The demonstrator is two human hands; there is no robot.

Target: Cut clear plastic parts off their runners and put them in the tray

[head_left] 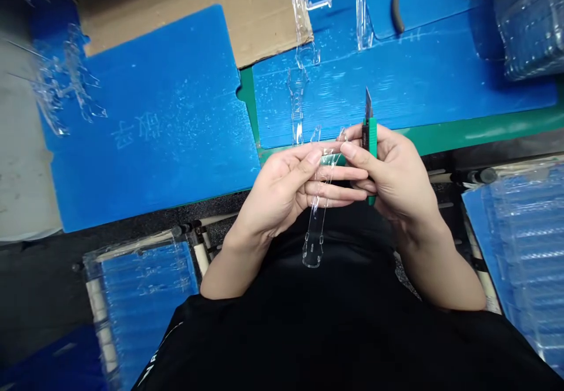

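Note:
A clear plastic part (315,226), long and narrow with a forked upper end, hangs across the fingers of my left hand (282,185). The left thumb presses it against those fingers. My right hand (392,168) pinches one prong of the fork between thumb and finger. In that same hand a green utility knife (372,138) is held upright, its blade out and pointing away from me. Beyond my hands, another clear part (297,106) of similar shape lies on the blue sheet. The fingertips of my two hands overlap near the knife.
Blue plastic sheets (167,127) and brown cardboard (259,3) cover the green-edged bench. Clear plastic scraps (66,86) lie at the left, a clear frame (361,9) at the back. Plier handles (397,3) and stacked clear trays (533,21) are back right. Tray racks (150,291) flank me.

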